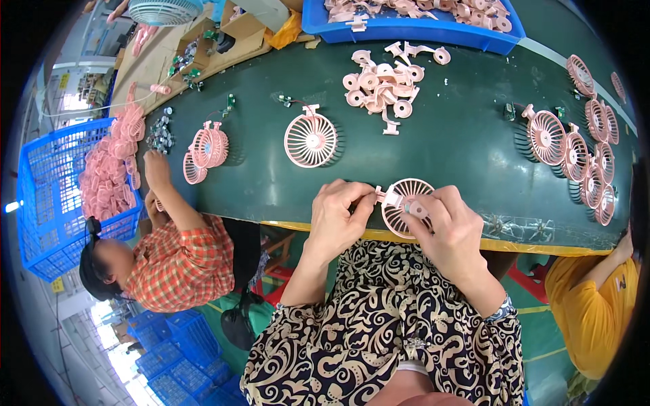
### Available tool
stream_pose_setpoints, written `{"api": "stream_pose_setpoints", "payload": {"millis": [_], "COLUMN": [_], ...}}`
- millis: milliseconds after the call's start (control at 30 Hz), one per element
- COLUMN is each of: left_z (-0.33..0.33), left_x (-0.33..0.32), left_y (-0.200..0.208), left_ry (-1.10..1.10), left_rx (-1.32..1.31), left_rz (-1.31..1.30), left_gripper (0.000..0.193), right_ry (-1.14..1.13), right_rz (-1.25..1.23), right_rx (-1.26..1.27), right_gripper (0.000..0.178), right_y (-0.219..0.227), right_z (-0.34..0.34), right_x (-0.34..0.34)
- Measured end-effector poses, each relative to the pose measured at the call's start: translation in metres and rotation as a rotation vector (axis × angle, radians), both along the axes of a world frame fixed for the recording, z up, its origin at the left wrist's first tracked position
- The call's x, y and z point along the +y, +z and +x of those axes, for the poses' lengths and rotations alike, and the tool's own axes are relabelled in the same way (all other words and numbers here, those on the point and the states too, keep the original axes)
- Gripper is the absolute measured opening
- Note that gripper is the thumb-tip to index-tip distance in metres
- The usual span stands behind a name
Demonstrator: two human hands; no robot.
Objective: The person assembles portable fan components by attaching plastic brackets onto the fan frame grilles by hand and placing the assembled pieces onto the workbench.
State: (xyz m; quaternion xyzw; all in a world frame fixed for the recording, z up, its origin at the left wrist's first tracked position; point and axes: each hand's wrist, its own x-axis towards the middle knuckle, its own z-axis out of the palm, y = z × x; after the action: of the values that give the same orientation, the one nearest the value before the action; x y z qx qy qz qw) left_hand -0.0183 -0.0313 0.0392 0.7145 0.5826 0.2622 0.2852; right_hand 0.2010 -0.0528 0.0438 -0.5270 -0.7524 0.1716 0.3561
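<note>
At the table's near edge I hold a round pink fan cage (406, 193) with thin spokes. My left hand (340, 215) pinches the cage's short stem at its left side between thumb and fingers. My right hand (448, 233) is closed on a small pink plastic part (418, 210) with a round holed end, held over the middle of the cage. Whether that part touches the cage cannot be made out. Farther off lies another pink fan cage (310, 140), a small green circuit board (286, 101) by its stem. Beyond is a pile of similar pink parts (379, 86).
A blue tray (413, 39) of pink parts stands at the back. Several fan cages (546, 137) lie at the right, more (209, 147) at the left. A co-worker in a checked shirt (186, 264) sits left beside a blue crate (57, 230); a person in yellow (592, 311) is right.
</note>
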Motion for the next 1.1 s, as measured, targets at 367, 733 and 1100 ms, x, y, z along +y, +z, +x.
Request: {"api": "stream_pose_setpoints", "payload": {"millis": [367,733,1100], "left_z": [-0.008,-0.012,-0.011], "left_x": [0.001,0.007,0.009], "left_y": [0.003,0.003,0.004], "left_ry": [-0.04,-0.11,-0.116], "left_rx": [-0.013,-0.031,-0.027], "left_rz": [-0.062,-0.105,-0.112], "left_gripper": [0.004,0.007,0.007], "right_ry": [0.0,0.047,0.071], "right_rz": [-0.036,-0.052,-0.121], "right_rx": [-0.16,-0.218,-0.341], "right_gripper": [0.027,0.032,0.026], "right_y": [-0.007,-0.01,-0.007], "right_z": [-0.01,-0.012,-0.014], "right_x": [-0.002,0.0,0.005]}}
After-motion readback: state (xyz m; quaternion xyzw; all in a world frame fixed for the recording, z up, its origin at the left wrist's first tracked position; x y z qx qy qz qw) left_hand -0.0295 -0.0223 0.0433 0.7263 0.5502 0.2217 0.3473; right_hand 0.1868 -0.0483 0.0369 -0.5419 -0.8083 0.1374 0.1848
